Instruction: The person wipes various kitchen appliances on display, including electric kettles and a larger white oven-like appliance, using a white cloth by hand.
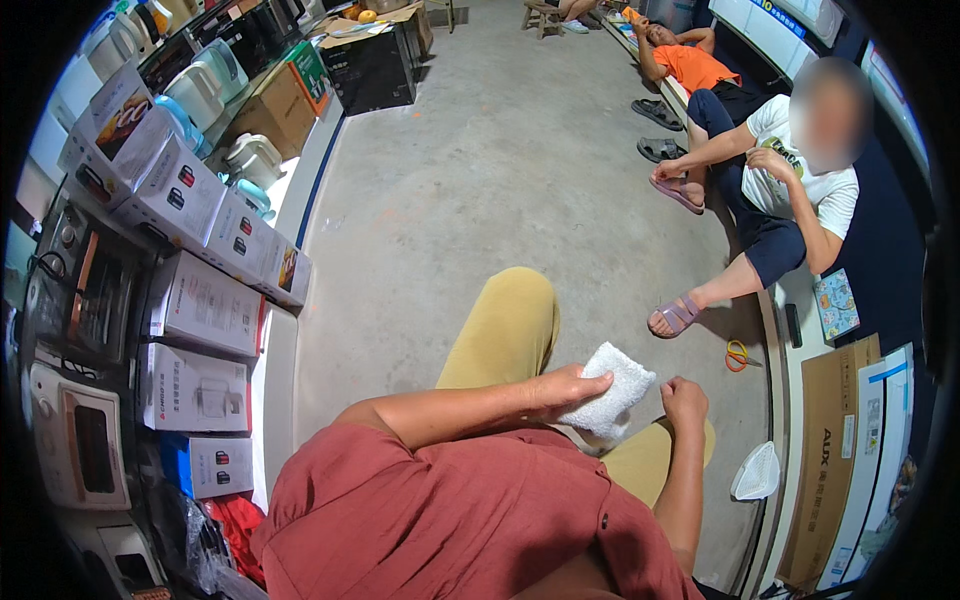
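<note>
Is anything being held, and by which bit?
Yes, what looks like a folded white cloth. The left hand grips its left side, thumb on top. The right hand is curled nearby; I can't tell if it holds anything.

The person wears a brick-red shirt point(430, 510) of thin, soft-looking cloth, creased across the front, with a small dark round button point(604, 521) showing toward its right side. The left sleeve point(352, 440) is short and loose, its hem leaving the left forearm point(460, 410) bare; the right forearm point(682, 500) is bare too. The trousers point(500, 325) are plain mustard yellow, smooth and rounded over the knee, with soft folds. Left hand point(565, 392) and right hand point(686, 405) are ungloved.
</note>
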`<state>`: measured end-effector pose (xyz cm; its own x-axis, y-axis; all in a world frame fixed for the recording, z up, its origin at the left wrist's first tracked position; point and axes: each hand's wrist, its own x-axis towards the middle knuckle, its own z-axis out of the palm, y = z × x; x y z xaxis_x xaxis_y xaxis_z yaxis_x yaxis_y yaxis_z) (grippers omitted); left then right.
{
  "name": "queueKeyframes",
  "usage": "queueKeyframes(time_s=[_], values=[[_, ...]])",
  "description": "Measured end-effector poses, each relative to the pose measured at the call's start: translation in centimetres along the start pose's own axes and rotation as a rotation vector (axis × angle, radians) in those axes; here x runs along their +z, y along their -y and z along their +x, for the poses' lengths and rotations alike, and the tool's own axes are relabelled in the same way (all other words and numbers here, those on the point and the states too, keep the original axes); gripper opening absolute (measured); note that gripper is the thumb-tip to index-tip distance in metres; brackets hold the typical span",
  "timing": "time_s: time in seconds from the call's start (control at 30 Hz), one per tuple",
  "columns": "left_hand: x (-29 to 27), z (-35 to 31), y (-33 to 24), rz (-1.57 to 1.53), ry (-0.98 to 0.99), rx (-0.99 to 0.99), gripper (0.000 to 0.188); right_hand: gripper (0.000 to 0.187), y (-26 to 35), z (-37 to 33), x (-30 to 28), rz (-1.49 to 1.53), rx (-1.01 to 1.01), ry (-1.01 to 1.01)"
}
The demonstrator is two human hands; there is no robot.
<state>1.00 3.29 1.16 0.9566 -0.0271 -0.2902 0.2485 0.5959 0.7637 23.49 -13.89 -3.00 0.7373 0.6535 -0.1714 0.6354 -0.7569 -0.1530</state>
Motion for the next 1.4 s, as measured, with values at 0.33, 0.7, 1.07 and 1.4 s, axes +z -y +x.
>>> queueKeyframes(time_s=[0.33,0.7,1.07,1.4], values=[[-3.0,-3.2,-6.7,0.915,-0.105,0.124,0.036,0.043,12.4,-1.0,-8.7,0.657,-0.772,0.128],[-14.4,-9.4,-10.4,1.467,-0.392,0.576,0.023,0.030,12.3,5.3,-12.0,0.505,-0.360,0.675],[-20.1,-12.3,-10.0,1.630,-0.414,0.281,0.026,0.027,8.9,15.4,-9.3,0.142,-1.240,0.383],[-16.8,-12.4,-9.4,1.310,-0.441,0.231,0.030,0.029,10.6,22.6,-6.3,0.365,-1.227,0.800]])
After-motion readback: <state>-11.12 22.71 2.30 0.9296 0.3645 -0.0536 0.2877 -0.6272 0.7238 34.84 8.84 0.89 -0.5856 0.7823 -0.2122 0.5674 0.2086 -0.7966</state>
